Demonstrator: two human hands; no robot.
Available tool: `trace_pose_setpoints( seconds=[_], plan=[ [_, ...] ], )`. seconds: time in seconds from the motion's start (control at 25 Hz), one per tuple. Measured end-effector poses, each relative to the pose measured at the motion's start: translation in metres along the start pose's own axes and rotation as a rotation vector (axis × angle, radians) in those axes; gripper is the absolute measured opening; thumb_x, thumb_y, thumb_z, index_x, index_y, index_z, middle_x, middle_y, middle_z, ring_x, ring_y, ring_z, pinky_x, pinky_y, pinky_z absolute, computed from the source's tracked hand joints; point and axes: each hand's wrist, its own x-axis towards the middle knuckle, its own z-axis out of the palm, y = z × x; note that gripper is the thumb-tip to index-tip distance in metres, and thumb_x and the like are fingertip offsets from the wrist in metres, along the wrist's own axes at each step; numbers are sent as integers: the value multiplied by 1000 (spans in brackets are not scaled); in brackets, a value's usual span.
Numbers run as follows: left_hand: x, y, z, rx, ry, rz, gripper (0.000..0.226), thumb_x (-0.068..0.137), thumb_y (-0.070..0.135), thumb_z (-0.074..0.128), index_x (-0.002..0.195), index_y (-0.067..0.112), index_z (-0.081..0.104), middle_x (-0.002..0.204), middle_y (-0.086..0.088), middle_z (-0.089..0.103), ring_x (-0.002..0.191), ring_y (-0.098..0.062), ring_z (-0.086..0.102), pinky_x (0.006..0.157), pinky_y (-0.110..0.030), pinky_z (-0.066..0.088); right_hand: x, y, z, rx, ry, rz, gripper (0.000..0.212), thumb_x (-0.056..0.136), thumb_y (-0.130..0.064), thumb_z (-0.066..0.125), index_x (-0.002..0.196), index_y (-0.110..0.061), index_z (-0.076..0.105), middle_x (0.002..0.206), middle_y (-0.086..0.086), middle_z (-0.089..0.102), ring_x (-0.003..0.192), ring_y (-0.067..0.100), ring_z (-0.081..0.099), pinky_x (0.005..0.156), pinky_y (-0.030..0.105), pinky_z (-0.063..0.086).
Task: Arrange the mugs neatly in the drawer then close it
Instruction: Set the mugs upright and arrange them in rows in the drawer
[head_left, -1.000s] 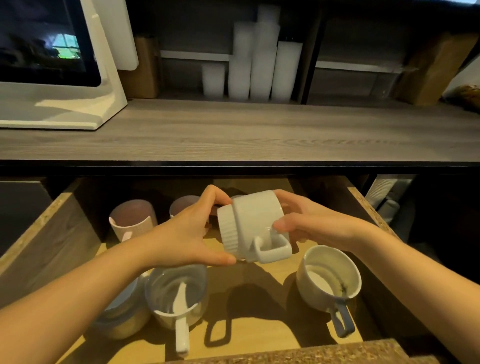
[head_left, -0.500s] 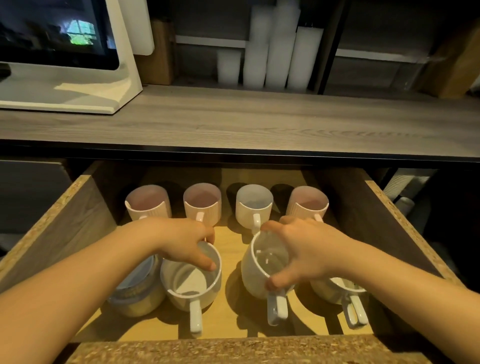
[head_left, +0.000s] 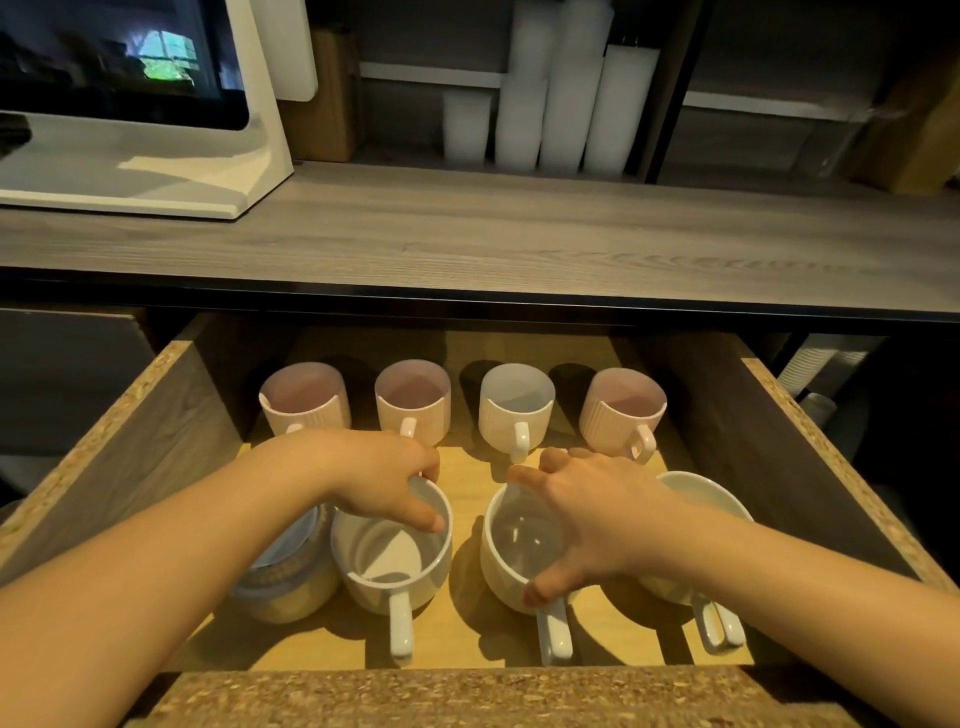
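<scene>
Mugs are sitting in the open drawer (head_left: 156, 447): four in a row beyond the fingers, four nearer. The left hand (head_left: 384, 483) is pinching the rim of one white mug (head_left: 395, 566). The right hand (head_left: 587, 519) is spreading its fingers over another white mug (head_left: 511, 561), gripping its rim. A bluish mug (head_left: 285, 577) is hiding under the left arm, and a fourth (head_left: 701, 499) under the right.

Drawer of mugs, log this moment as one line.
drawer: open | back row: four mugs upright | left hand: on front-left white mug rim | right hand: over front-middle white mug
</scene>
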Motion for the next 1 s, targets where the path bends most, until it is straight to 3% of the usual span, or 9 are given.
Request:
trace_pose_setpoints(
  seconds=[0.28,0.52,0.68,0.84,1.0],
  plan=[
    [-2,4,-1,-9,3,-5,49,85,50,56,127,25,45,120,1,55,104,-13,56,89,-27,50,1,0,1,39,40,20,91,69,-71,60,142,-26,30,132,1,50,111,17,51,83,26,50],
    [-7,7,-1,-21,22,-20,47,87,47,56,126,23,47,109,6,52,100,-11,54,87,-24,47,1,-1,0,55,45,43,86,69,-70,60,138,-25,34,130,-1,51,109,15,51,79,24,46],
    [-11,6,-8,-17,80,-51,48,90,42,54,131,18,47,125,-1,56,108,-14,55,92,-25,47,1,-2,-3,54,-13,43,87,70,-73,56,140,-26,31,134,-1,50,112,17,50,82,26,47],
    [-19,4,-17,47,101,-89,44,93,37,52,132,17,47,127,-2,58,111,-18,58,94,-29,49,10,-13,-20,29,-62,47,81,78,-73,42,145,-30,24,148,1,40,131,24,42,98,38,44],
    [-36,-15,-15,94,87,-181,48,90,33,58,134,21,45,132,1,54,115,-17,55,92,-26,48,36,-35,-26,16,-14,-13,65,87,-59,47,143,-29,32,140,0,50,120,21,54,86,31,50]
  ],
)
